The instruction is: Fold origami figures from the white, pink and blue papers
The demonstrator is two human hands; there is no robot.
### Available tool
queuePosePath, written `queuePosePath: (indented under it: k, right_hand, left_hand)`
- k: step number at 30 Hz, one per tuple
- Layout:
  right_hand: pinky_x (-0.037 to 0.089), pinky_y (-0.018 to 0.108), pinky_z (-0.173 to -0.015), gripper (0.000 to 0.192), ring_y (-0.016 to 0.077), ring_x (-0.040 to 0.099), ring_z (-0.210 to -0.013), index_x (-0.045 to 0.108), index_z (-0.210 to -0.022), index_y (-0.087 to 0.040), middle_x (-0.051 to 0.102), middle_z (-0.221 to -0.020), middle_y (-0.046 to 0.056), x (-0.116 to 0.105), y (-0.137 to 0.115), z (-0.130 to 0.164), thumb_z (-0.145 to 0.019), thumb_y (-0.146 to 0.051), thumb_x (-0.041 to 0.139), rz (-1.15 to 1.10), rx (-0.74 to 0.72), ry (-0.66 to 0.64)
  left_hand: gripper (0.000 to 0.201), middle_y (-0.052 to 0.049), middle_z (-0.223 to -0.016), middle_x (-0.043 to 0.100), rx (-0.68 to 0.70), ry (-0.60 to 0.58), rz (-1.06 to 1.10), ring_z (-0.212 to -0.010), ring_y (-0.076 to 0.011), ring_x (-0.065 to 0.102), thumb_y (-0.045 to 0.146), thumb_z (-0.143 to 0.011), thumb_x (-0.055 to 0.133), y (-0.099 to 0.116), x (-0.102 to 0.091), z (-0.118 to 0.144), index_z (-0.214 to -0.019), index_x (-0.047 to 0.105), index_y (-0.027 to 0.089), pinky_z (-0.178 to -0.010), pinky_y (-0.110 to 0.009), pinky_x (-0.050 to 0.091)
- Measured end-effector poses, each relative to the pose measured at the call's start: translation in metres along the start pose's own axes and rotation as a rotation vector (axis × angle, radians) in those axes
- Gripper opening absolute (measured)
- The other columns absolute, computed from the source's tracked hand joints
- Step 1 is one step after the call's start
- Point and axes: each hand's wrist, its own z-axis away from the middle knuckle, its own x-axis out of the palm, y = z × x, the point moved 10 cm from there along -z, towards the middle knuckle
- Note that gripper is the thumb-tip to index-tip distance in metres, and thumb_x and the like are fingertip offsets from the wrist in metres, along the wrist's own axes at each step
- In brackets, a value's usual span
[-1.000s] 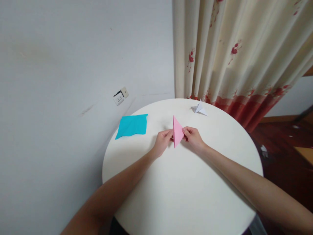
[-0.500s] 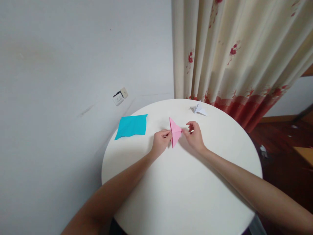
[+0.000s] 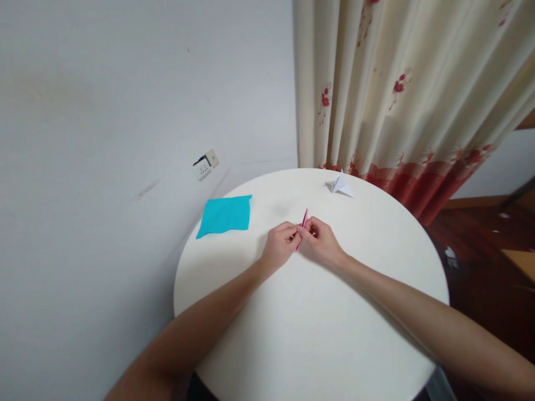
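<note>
Over the middle of the round white table [image 3: 317, 328], a folded piece of pink paper [image 3: 305, 216] is turned edge-on, so only a thin, darker pink strip of it shows. My left hand [image 3: 283, 242] pinches it from the left, fingers closed. From the right, my right hand [image 3: 320, 239] grips it too, its thumb and fingertips meeting those of the left hand. Both hands cover most of the paper's middle and lower part.
A sheet of turquoise paper [image 3: 225, 215] lies at the table's left edge. Toward the back right sits a folded white paper figure [image 3: 340, 186]. Behind the table are a wall with a socket [image 3: 202, 169] and a floral curtain [image 3: 359, 89].
The pink paper has turned from showing a broad triangular face to edge-on. My right hand has moved left and closed on it, against my left hand.
</note>
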Motion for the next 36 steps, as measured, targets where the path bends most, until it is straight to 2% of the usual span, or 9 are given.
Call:
queuePosePath:
  k: [6,10,17,21,23,26,29,33,36]
  right_hand:
    - [0.034,0.024,-0.054,0.023,0.0123,0.046,-0.057,0.050,-0.073,-0.021,0.052,-0.060,-0.004,-0.002,0.003,0.000,-0.089,-0.038,0.054,0.081,-0.012,0.021]
    - [0.032,0.023,-0.051,0.017,0.0116,0.045,-0.053,0.047,-0.071,-0.021,0.052,-0.057,-0.005,-0.005,0.010,0.001,-0.085,-0.028,0.053,0.103,0.011,0.031]
    - [0.031,0.022,-0.047,0.015,0.0111,0.047,-0.049,0.042,-0.069,-0.022,0.051,-0.055,-0.006,-0.013,0.016,0.001,-0.078,-0.022,0.054,0.088,0.060,0.097]
    - [0.032,0.023,-0.047,0.015,0.0114,0.048,-0.050,0.041,-0.069,-0.023,0.051,-0.056,-0.006,-0.009,0.012,0.002,-0.078,-0.023,0.054,0.086,0.051,0.071]
    - [0.031,0.023,-0.048,0.015,0.0113,0.048,-0.050,0.042,-0.069,-0.022,0.052,-0.056,-0.005,-0.006,0.010,0.003,-0.078,-0.023,0.053,0.113,0.039,0.047]
    - [0.031,0.023,-0.049,0.012,0.0110,0.047,-0.051,0.043,-0.069,-0.022,0.053,-0.056,-0.005,0.002,0.007,0.005,-0.078,-0.021,0.052,0.147,0.020,-0.011]
    - [0.030,0.022,-0.049,0.012,0.0108,0.047,-0.051,0.042,-0.068,-0.022,0.053,-0.056,-0.005,0.005,0.003,0.007,-0.077,-0.020,0.050,0.169,0.018,-0.038]
    - [0.030,0.022,-0.048,0.011,0.0111,0.048,-0.051,0.042,-0.069,-0.022,0.054,-0.056,-0.005,-0.001,0.002,0.008,-0.076,-0.020,0.050,0.192,0.043,0.012]
    - [0.031,0.022,-0.047,0.004,0.0117,0.050,-0.048,0.049,-0.082,-0.022,0.057,-0.056,-0.005,-0.005,0.008,0.007,-0.078,-0.020,0.050,0.168,0.074,0.024]
  left_hand:
    - [0.023,-0.005,-0.076,0.067,0.051,0.021,-0.100,-0.068,-0.0133,0.059,0.022,-0.092,0.054,-0.001,0.000,0.000,-0.084,0.075,0.019,-0.063,-0.024,0.043]
    - [0.021,-0.003,-0.070,0.065,0.051,0.056,-0.179,-0.062,-0.0117,0.056,0.021,-0.091,0.056,0.000,-0.004,-0.001,-0.081,0.075,0.019,-0.059,-0.023,0.041]
    - [0.016,-0.003,-0.074,0.065,0.006,0.154,-0.220,-0.066,-0.0129,0.058,0.016,-0.086,0.057,-0.004,-0.017,-0.002,-0.082,0.072,0.018,-0.062,-0.022,0.043]
    - [0.018,-0.004,-0.087,0.068,-0.070,0.093,-0.179,-0.066,-0.0119,0.059,0.015,-0.082,0.059,-0.016,-0.008,-0.002,-0.097,0.069,0.017,-0.064,-0.022,0.045]
    - [0.015,-0.003,-0.085,0.068,-0.101,0.011,-0.176,-0.063,-0.0113,0.057,0.015,-0.081,0.059,-0.019,0.001,-0.002,-0.093,0.069,0.017,-0.061,-0.021,0.042]
    - [0.012,0.000,-0.069,0.064,-0.138,-0.078,-0.200,-0.058,-0.0109,0.053,0.016,-0.083,0.056,-0.021,0.010,-0.001,-0.077,0.067,0.017,-0.055,-0.021,0.034]
    - [0.023,0.001,-0.057,0.057,-0.164,-0.079,-0.247,-0.052,-0.0097,0.046,0.018,-0.087,0.051,-0.022,0.006,-0.001,-0.067,0.063,0.016,-0.052,-0.023,0.027]
    - [0.026,0.002,-0.054,0.053,-0.176,-0.046,-0.261,-0.051,-0.0089,0.042,0.018,-0.087,0.049,-0.023,-0.001,-0.003,-0.064,0.061,0.015,-0.051,-0.023,0.024]
    - [0.025,0.003,-0.054,0.052,-0.184,-0.014,-0.216,-0.051,-0.0086,0.043,0.018,-0.087,0.050,-0.024,-0.005,-0.002,-0.065,0.063,0.015,-0.051,-0.022,0.025]
